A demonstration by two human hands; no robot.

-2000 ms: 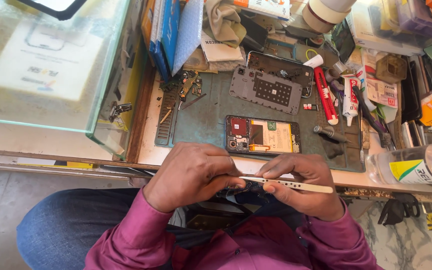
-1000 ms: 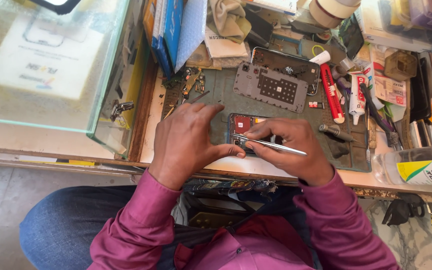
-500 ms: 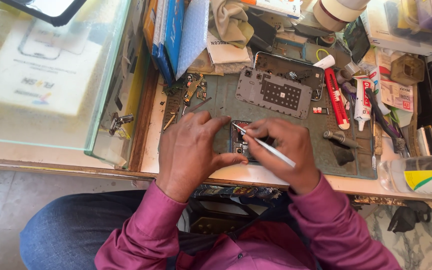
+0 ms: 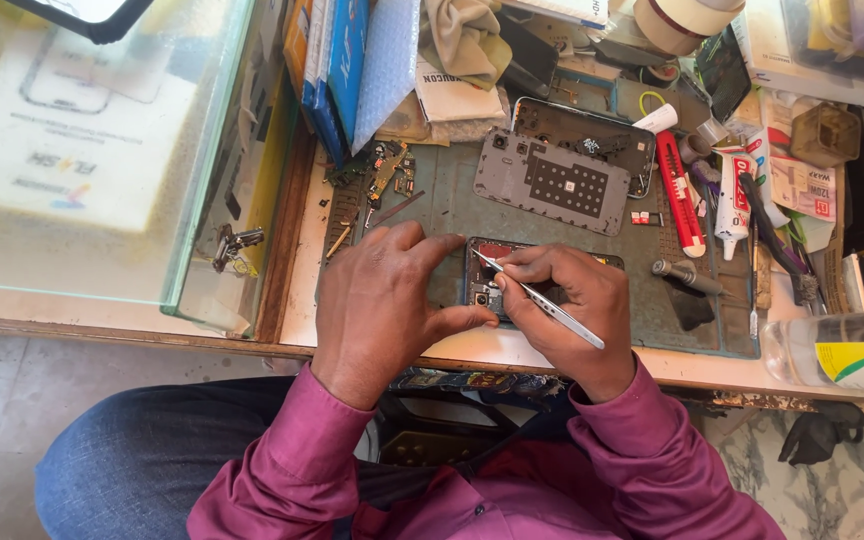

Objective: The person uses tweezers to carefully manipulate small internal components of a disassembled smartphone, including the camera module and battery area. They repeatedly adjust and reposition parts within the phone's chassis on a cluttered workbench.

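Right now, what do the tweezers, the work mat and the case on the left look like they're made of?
The tweezers in the right hand look like bare metal: thin, silvery, with a bright glint. The work mat looks like soft rubber or silicone: dull grey-green, no shine, with moulded trays along its left edge. The case looks like glass: see-through, reflective, with greenish edges.

Two hands, one tweezers, one opened phone, one grey back cover

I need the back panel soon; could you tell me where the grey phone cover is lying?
The grey phone cover lies on the green work mat, just beyond both hands, left of the red tube.
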